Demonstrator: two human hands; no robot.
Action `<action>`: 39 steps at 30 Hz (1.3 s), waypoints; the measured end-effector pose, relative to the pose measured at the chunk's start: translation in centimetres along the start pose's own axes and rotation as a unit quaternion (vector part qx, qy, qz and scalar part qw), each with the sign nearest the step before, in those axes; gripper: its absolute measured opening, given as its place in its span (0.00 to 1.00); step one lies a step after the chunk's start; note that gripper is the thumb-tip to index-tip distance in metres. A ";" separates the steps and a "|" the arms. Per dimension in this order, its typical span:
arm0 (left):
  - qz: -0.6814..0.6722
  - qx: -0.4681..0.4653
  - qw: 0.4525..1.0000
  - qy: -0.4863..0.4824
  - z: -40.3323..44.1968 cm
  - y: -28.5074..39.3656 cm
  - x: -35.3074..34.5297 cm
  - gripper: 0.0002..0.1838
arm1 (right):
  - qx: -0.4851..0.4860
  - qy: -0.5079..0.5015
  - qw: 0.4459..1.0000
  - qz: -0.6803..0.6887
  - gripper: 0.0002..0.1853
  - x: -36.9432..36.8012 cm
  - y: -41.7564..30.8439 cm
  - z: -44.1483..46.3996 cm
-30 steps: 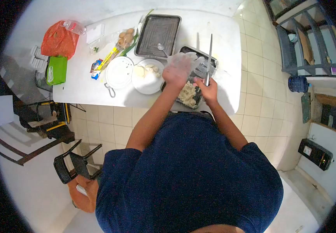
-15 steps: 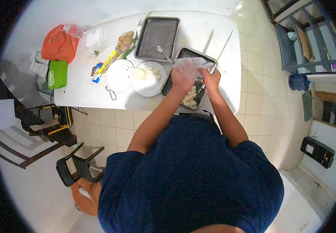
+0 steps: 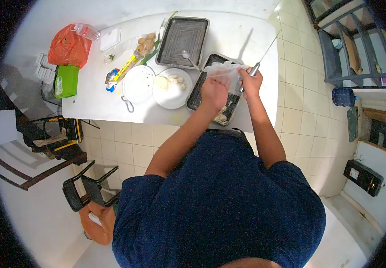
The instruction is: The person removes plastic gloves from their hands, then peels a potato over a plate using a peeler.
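My left hand (image 3: 215,93) is at a crumpled clear plastic bag (image 3: 222,71), its fingers partly under the film. My right hand (image 3: 251,82) is closed round the handle of a long knife (image 3: 263,57), whose blade points up and to the right. The fingertips of that hand also touch the bag's right edge. Both hands are over a dark tray (image 3: 195,99) that holds pale shredded food (image 3: 221,117), mostly hidden by my left hand and forearm. A white plate (image 3: 171,100) with pale pieces lies left of the tray.
An empty dark tray (image 3: 182,40) with a spoon (image 3: 186,54) stands at the back. Leftward are a white lid (image 3: 138,85), peeler-like tool (image 3: 127,105), bagged brown eggs (image 3: 145,43), blue packet (image 3: 111,85), green pack (image 3: 66,81), red bag (image 3: 69,47) and bottle (image 3: 87,31).
My right hand has moved right with the knife, and the blade now leans further right. My left hand has shifted slightly right, and the bag is spread between the hands.
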State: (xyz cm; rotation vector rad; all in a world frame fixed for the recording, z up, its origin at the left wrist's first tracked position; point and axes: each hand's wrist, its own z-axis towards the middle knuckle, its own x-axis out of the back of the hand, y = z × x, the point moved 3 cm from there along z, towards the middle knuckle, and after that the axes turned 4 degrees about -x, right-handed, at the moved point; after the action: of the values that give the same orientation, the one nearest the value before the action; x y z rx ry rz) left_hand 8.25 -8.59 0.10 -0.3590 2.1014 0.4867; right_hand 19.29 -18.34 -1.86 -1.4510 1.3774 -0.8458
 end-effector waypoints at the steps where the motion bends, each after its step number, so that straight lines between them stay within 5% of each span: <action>1: -0.007 0.001 1.000 0.015 -0.4 -0.1 -0.3 0.18 | 0.011 -0.006 1.000 0.000 0.15 0.0 -0.5 0.2; 9: 0.017 0.073 0.997 0.021 -2.2 -0.5 0.8 0.16 | -0.018 -0.160 0.986 0.034 0.16 0.4 -2.9 3.8; 13: 0.107 0.191 0.975 0.040 -3.6 0.6 2.5 0.18 | -0.056 -0.222 0.960 -0.163 0.13 3.1 -0.7 6.3; 16: 0.146 0.196 0.969 0.048 -4.1 3.4 5.7 0.18 | -0.033 -0.275 0.903 -0.328 0.15 6.2 1.1 8.6; 24: 0.136 0.017 0.973 0.187 -7.8 13.0 14.4 0.18 | 0.096 -0.301 0.768 -0.557 0.21 7.2 2.3 10.7; 27: 0.119 -0.026 0.965 0.234 -8.9 15.0 16.1 0.18 | 0.244 -0.235 0.748 -0.571 0.21 6.1 1.0 9.2; 39: 0.194 0.001 0.967 0.167 -5.2 21.2 14.8 0.21 | 0.115 -0.097 0.847 -0.510 0.19 5.3 -2.6 3.5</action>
State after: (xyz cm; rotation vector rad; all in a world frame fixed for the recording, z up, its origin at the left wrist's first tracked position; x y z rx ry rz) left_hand -12.56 6.60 -5.46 -0.0207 2.5159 0.6890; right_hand 24.15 -23.11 -1.21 -1.9940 0.2309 -1.3965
